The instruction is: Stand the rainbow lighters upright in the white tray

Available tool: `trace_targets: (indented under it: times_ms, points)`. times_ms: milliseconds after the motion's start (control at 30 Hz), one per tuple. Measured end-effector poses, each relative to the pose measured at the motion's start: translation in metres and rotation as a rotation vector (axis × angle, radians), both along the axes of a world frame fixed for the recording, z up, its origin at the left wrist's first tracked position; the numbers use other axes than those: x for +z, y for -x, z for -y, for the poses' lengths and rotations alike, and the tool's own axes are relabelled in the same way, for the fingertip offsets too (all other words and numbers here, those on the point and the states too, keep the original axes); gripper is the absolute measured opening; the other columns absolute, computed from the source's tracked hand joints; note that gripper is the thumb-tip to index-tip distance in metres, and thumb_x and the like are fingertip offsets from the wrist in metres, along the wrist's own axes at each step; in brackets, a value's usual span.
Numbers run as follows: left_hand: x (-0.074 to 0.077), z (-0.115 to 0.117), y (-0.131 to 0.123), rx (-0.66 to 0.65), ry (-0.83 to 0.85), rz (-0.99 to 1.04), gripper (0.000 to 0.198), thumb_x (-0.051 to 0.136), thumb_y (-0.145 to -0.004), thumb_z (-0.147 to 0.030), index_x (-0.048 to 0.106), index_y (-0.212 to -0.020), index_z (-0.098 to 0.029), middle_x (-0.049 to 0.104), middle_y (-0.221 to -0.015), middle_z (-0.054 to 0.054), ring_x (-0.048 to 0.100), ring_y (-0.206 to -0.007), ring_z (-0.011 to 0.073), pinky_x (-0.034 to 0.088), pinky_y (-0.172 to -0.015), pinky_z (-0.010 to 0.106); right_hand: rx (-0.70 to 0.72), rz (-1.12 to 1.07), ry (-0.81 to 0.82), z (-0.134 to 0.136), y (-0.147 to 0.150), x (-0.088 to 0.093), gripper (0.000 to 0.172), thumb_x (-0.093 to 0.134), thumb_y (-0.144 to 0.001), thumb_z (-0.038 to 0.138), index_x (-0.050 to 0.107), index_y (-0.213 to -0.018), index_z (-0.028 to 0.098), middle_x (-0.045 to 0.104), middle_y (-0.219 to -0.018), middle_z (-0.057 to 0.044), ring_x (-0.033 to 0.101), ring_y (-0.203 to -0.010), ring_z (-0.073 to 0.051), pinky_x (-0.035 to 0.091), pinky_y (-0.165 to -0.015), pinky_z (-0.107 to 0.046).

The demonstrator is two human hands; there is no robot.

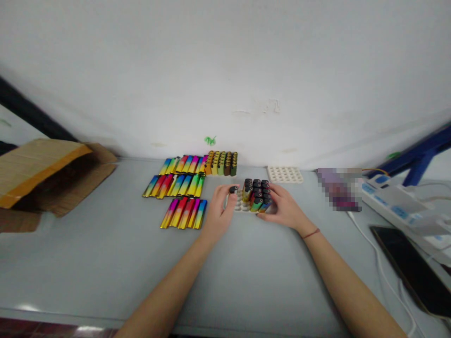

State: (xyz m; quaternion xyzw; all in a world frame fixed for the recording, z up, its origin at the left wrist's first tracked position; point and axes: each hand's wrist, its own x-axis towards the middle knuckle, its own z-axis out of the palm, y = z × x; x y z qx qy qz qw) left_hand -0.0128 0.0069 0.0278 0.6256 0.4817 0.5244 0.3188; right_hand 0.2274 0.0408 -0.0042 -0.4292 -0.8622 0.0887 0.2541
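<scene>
My left hand (221, 209) pinches a lighter whose black top (233, 189) shows between thumb and fingers; the hand hides its body. It is at the left side of a white tray with round holes (241, 204). Several black-topped, rainbow-coloured lighters (256, 203) stand upright in the tray's middle and right, while holes on its left are bare. My right hand (285, 206) curves round the tray's right side, thumb at the front corner and fingers against the standing lighters. Left of my left hand, shiny rainbow lighters (183, 212) lie side by side in three rows.
Behind the tray stands a block of upright gold-and-green lighters (221, 164). A second white holed tray (285, 174) lies near the wall. An open cardboard box (45, 173) is at left. Right are a power strip (405, 209), white cables (369, 246) and a dark phone (412, 267).
</scene>
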Motion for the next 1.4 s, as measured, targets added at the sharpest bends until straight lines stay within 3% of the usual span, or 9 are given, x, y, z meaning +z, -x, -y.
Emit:
trace_targets:
  times_ms: [200,400,667,867,1200,1400]
  points:
    - [0.0,-0.004,-0.001,-0.086,0.066,-0.029,0.029,0.054,-0.091,-0.038,0.069,-0.11,-0.023,0.07,-0.114,0.008,0.06,-0.112,0.0236,0.042,-0.103,0.038,-0.001,-0.014,-0.003,0.0,0.0,0.0,0.073,0.07,-0.076,0.06,0.054,-0.133,0.018,0.057,-0.133,-0.018,0.052,-0.125,-0.037,0.042,-0.107,-0.057]
    - [0.0,-0.006,0.001,-0.163,0.006,-0.189,0.029,0.054,-0.091,-0.034,0.069,-0.114,-0.023,0.072,-0.115,0.008,0.062,-0.11,0.0245,0.043,-0.101,0.04,-0.003,0.003,-0.007,0.0,0.0,0.0,0.072,0.071,-0.076,0.058,0.055,-0.131,0.016,0.055,-0.135,-0.019,0.052,-0.125,-0.036,0.043,-0.107,-0.054]
    - [0.0,-0.003,-0.004,-0.108,0.072,-0.137,0.024,0.06,-0.087,-0.031,0.069,-0.107,-0.023,0.073,-0.11,0.007,0.064,-0.103,0.023,0.044,-0.099,0.038,-0.009,0.0,-0.017,-0.001,-0.001,-0.004,0.072,0.071,-0.075,0.06,0.055,-0.13,0.016,0.055,-0.134,-0.019,0.052,-0.125,-0.036,0.043,-0.107,-0.055]
    - [-0.001,-0.001,-0.006,-0.107,0.095,-0.12,0.021,0.058,-0.089,-0.03,0.065,-0.107,-0.022,0.073,-0.104,0.005,0.067,-0.092,0.0186,0.05,-0.084,0.03,0.002,0.01,-0.024,0.0,0.0,-0.001,0.071,0.071,-0.075,0.059,0.056,-0.128,0.014,0.057,-0.132,-0.02,0.053,-0.123,-0.037,0.044,-0.106,-0.055]
    - [-0.011,-0.004,-0.002,-0.002,-0.264,-0.412,0.019,0.055,-0.094,-0.029,0.063,-0.108,-0.02,0.075,-0.104,0.006,0.07,-0.093,0.0182,0.052,-0.09,0.034,0.004,0.01,-0.041,-0.001,0.0,-0.002,0.07,0.071,-0.075,0.058,0.056,-0.128,0.014,0.057,-0.132,-0.02,0.054,-0.122,-0.037,0.045,-0.105,-0.055]
    - [-0.011,-0.004,-0.002,-0.046,-0.327,-0.492,0.021,0.053,-0.096,-0.03,0.063,-0.111,-0.02,0.075,-0.102,0.006,0.071,-0.093,0.0178,0.055,-0.087,0.033,0.004,0.014,-0.037,-0.001,-0.001,-0.003,0.07,0.071,-0.075,0.06,0.056,-0.127,0.015,0.057,-0.131,-0.019,0.054,-0.122,-0.037,0.045,-0.105,-0.055]
